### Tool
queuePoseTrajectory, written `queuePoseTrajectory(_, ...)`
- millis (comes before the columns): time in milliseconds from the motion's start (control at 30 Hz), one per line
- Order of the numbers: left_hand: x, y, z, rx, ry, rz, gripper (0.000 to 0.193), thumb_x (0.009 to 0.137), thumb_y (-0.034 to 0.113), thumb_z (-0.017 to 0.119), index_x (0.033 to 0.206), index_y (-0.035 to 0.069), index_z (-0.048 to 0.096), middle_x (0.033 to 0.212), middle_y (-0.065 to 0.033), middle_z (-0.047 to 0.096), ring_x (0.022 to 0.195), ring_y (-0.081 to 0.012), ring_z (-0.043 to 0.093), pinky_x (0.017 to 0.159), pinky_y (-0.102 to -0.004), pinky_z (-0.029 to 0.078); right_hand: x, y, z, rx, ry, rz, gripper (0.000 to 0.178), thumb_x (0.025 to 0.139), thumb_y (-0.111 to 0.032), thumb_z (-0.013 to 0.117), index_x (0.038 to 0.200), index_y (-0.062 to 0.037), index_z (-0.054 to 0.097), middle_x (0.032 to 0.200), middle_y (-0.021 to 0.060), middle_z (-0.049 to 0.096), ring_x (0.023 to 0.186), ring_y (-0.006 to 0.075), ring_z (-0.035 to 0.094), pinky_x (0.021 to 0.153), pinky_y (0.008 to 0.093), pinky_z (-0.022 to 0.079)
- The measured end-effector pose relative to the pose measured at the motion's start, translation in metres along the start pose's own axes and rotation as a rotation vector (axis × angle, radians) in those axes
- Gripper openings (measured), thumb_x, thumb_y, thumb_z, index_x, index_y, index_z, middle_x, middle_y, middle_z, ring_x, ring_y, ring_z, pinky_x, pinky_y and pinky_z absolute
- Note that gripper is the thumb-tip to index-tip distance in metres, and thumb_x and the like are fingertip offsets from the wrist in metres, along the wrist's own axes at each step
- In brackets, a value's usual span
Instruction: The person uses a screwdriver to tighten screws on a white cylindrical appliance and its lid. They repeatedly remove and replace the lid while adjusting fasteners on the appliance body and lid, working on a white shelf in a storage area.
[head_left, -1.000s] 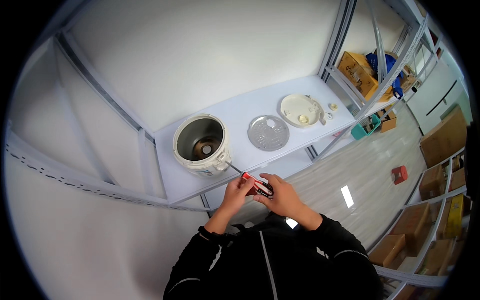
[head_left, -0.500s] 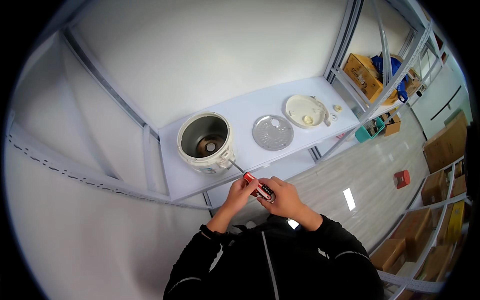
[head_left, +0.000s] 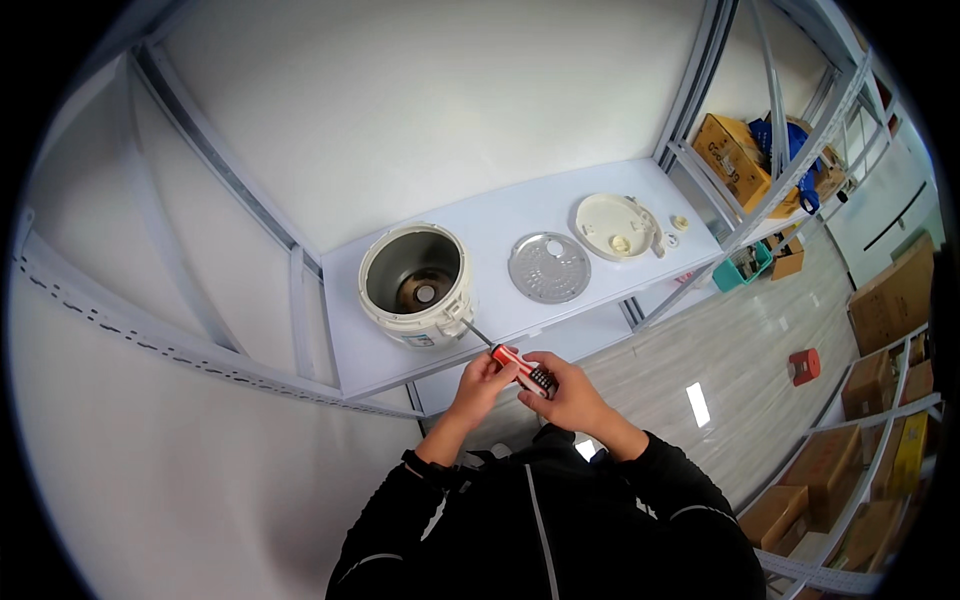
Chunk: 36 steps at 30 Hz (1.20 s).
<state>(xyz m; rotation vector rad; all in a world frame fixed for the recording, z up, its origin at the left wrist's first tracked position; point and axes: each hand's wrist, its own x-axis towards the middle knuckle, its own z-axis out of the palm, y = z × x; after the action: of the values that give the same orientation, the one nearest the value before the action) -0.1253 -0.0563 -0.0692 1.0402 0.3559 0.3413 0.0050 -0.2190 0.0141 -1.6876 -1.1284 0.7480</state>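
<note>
Head view: the left hand (head_left: 478, 390) holds a red-handled screwdriver (head_left: 508, 359), tip at the near-right side of the rice cooker body (head_left: 425, 328), left on the worktop (head_left: 500, 212); the right hand (head_left: 575, 398), its grip just loosened, holds the handle's end, perhaps between turns.

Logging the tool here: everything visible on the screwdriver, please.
The screwdriver has a red-and-white handle with a black, studded-looking rear section and a slim grey shaft that looks metal. It slants up and left, its tip at the side of the white housing, near the rim; whether it engages a screw is too small to tell. The left hand grips the handle's front, the right hand its rear.
</note>
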Motion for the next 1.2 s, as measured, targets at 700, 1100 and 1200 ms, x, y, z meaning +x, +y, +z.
queuePoseTrajectory(700, 0.003, 0.012, -0.003, 0.149, 0.046, -0.045, 0.039, 0.106, 0.015, 0.068, 0.139, -0.005, 0.062, 0.12, -0.0073, 0.072, 0.11, -0.0131, 0.068, 0.1, -0.0327, 0.055, 0.008, 0.001, 0.006, -0.118, 0.083, -0.141, 0.052, 0.087, -0.012, 0.083, 0.135, -0.0072, 0.064, 0.106, 0.0139, 0.06, 0.094, 0.0304, 0.064, 0.084, 0.04, 0.053)
queuePoseTrajectory(1100, 0.003, 0.019, 0.008, 0.246, -0.022, -0.058, 0.045, 0.103, 0.012, 0.072, 0.143, -0.005, 0.059, 0.122, -0.0066, 0.072, 0.107, -0.0113, 0.069, 0.096, -0.0296, 0.057, 0.005, -0.007, -0.008, 0.018, -0.122, 0.067, 0.055, 0.096, -0.021, 0.075, 0.146, -0.0055, 0.057, 0.11, 0.0236, 0.073, 0.101, 0.0405, 0.072, 0.089, 0.045, 0.055)
queuePoseTrajectory(1200, 0.005, 0.017, 0.008, 0.248, -0.023, -0.044, 0.046, 0.103, 0.011, 0.073, 0.144, -0.004, 0.058, 0.12, -0.0065, 0.073, 0.107, -0.0112, 0.069, 0.096, -0.0291, 0.057, 0.004, -0.008, -0.009, -0.005, -0.115, 0.07, 0.055, 0.098, -0.02, 0.073, 0.147, -0.0042, 0.056, 0.112, 0.0248, 0.075, 0.103, 0.0413, 0.074, 0.09, 0.0457, 0.056)
